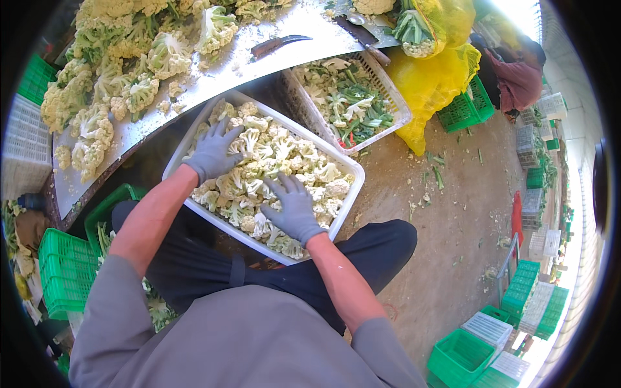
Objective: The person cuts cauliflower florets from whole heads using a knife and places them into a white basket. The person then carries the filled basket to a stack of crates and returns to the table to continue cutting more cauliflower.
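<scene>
A white plastic crate (pixel 359 180), heaped with cut cauliflower florets (pixel 252 182), stands before me between my knees. Both my hands wear grey gloves. Palm down, my left hand (pixel 215 151) rests on the florets toward the crate's left side, fingers apart. My right hand (pixel 292 208) lies spread on the florets nearer the front right edge. Neither hand grips anything that I can see. Above the crate runs a metal-topped table (pixel 271 58), with larger cauliflower pieces (pixel 116 63) piled on its left part.
A curved knife (pixel 276 46) and a cleaver (pixel 359 34) lie on the table. Behind my crate, another crate (pixel 402 114) holds leaf trimmings. Yellow mesh sacks (pixel 427 82) stand beside it. Green crates (pixel 65 271) flank my left. A person (pixel 519 77) works at the far right.
</scene>
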Tool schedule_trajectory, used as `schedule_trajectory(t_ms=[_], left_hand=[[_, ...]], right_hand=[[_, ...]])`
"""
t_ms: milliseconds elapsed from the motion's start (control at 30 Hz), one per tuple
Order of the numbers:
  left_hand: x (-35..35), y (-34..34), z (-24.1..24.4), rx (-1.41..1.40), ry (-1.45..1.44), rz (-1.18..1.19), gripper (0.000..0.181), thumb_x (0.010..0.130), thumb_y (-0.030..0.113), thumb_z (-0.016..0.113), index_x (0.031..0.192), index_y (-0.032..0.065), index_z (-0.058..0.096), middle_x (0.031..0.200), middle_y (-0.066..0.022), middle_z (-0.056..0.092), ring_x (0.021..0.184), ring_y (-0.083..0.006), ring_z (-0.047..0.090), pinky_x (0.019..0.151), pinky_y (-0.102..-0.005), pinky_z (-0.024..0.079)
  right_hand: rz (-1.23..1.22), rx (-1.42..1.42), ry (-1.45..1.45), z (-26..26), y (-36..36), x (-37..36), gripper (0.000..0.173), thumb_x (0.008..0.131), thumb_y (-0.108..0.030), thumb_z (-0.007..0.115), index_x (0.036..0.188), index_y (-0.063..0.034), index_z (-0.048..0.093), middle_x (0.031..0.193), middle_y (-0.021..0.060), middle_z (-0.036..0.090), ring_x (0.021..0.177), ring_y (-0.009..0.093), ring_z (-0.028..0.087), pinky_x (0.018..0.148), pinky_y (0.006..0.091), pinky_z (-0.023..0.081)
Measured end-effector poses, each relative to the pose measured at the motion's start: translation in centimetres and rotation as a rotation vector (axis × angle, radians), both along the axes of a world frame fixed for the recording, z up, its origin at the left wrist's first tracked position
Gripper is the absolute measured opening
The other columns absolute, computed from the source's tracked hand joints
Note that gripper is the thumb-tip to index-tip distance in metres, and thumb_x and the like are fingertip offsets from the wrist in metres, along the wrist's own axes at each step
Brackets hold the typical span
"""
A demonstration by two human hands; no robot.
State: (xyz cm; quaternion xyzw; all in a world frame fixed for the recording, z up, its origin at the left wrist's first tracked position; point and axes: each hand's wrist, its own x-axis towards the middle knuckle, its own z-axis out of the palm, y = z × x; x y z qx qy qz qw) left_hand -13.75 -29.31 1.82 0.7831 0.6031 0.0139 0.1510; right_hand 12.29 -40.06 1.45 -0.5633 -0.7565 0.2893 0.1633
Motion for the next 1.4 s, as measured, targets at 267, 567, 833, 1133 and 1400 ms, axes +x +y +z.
schedule_trajectory(t_ms=[267, 567, 833, 1133, 1400], left_hand=[[-5.8, 0.1, 0.4, 0.195, 0.139, 0.521, 0.054, 0.097, 0.046, 0.062, 0.130, 0.0034, 0.066, 0.125, -0.0197, 0.068, 0.121, -0.0370, 0.063, 0.101, -0.0505, 0.050], [-10.7, 4.4, -3.5, -0.405, -0.195, 0.777, 0.091, 0.095, 0.072, 0.056, 0.118, -0.0151, 0.069, 0.105, -0.0324, 0.072, 0.101, -0.0436, 0.071, 0.090, -0.0453, 0.052], [-13.4, 3.0, -8.4, -0.232, -0.016, 0.392, 0.053, 0.112, 0.043, 0.041, 0.130, -0.0007, 0.063, 0.113, -0.0320, 0.069, 0.099, -0.0493, 0.066, 0.082, -0.0522, 0.052], [-15.2, 4.4, -8.9, -0.384, -0.408, 0.690, 0.049, 0.112, 0.038, 0.048, 0.138, -0.0013, 0.061, 0.118, -0.0217, 0.070, 0.103, -0.0309, 0.066, 0.095, -0.0361, 0.052], [-14.3, 0.4, -4.9, -0.748, -0.662, 0.940, 0.075, 0.103, 0.064, 0.055, 0.132, -0.0034, 0.066, 0.121, -0.0119, 0.071, 0.103, -0.0183, 0.066, 0.093, -0.0362, 0.054]], right_hand=[[-1.072, -0.061, 0.546, -4.0, -4.6, 8.8, 0.044, 0.101, -0.025, 0.070, 0.129, 0.0075, 0.060, 0.114, 0.0186, 0.069, 0.103, 0.030, 0.066, 0.096, 0.0413, 0.052], [-1.338, -0.490, 0.422, -8.3, -5.2, 9.0, 0.055, 0.104, -0.045, 0.065, 0.114, 0.0093, 0.069, 0.103, 0.0234, 0.073, 0.089, 0.028, 0.069, 0.083, 0.0410, 0.054], [-1.392, -0.523, 0.363, -6.4, -5.3, 8.0, 0.041, 0.105, -0.036, 0.067, 0.113, 0.0043, 0.067, 0.086, 0.0016, 0.066, 0.068, 0.008, 0.057, 0.057, 0.0282, 0.048], [-1.414, -0.577, 0.383, -4.8, -2.5, 6.9, 0.042, 0.105, -0.034, 0.065, 0.111, 0.0079, 0.069, 0.084, 0.0079, 0.071, 0.073, 0.016, 0.062, 0.071, 0.0355, 0.053], [-1.198, -0.926, 0.406, -6.4, -2.5, 11.8, 0.054, 0.098, -0.049, 0.067, 0.102, 0.0045, 0.072, 0.076, 0.0099, 0.069, 0.061, 0.017, 0.061, 0.060, 0.0344, 0.050]])
